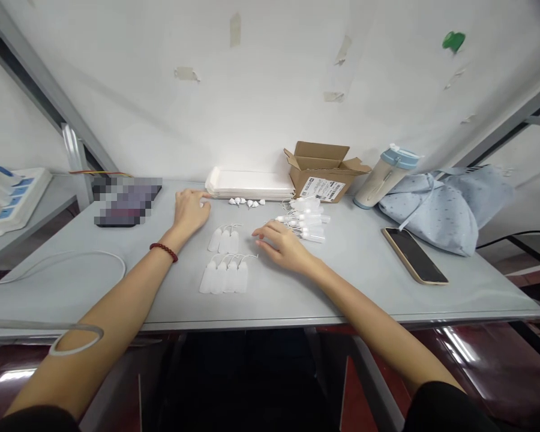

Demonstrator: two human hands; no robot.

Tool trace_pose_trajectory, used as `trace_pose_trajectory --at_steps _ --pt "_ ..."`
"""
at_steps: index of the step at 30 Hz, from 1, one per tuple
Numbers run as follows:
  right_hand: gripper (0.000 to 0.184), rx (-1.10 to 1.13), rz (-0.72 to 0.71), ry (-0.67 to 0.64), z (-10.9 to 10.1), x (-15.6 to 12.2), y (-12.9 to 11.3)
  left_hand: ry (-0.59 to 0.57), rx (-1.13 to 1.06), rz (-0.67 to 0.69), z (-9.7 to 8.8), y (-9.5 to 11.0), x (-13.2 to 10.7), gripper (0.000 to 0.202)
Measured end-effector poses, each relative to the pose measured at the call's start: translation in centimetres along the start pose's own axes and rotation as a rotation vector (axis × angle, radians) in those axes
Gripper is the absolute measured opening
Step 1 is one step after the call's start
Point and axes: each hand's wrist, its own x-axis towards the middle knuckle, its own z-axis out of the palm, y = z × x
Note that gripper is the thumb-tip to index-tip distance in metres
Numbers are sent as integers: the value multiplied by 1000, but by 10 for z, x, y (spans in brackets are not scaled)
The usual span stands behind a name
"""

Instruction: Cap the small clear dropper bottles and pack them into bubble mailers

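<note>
My left hand (190, 210) is at the left end of a flat stack of white sleeves or sheets (252, 183), its fingertips close to the near corner. Its thumb and index finger are apart, with nothing seen between them. My right hand (284, 245) hovers low over the table or rests on it, fingers slightly bent and apart, holding nothing. Left of it lie two rows of frosted white tags with thin cords, an upper row (224, 241) of three and a lower row (224, 278) of several. A pile of clear white corded pieces (309, 225) lies just beyond my right hand.
Several small white pieces (249, 203) lie before the stack. Behind stand an open cardboard box (321, 174) and a tilted bottle (384, 177). A blue cloth bag (436, 210) and a phone (414, 256) are at right. A blurred-out dark device (128, 201) and a white cable (117, 257) lie left.
</note>
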Motion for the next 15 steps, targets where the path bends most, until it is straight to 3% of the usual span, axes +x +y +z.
trace_pose_trajectory --at_steps 6,11,15 --pt "18 219 115 -46 -9 -2 -8 -157 -43 1 1 0 -2 40" --pt "22 473 175 -236 -15 -2 -24 -147 -131 20 -1 14 -8 34" --pt "24 512 111 -363 -15 -2 -30 -119 -322 -86 -8 24 -14 28"
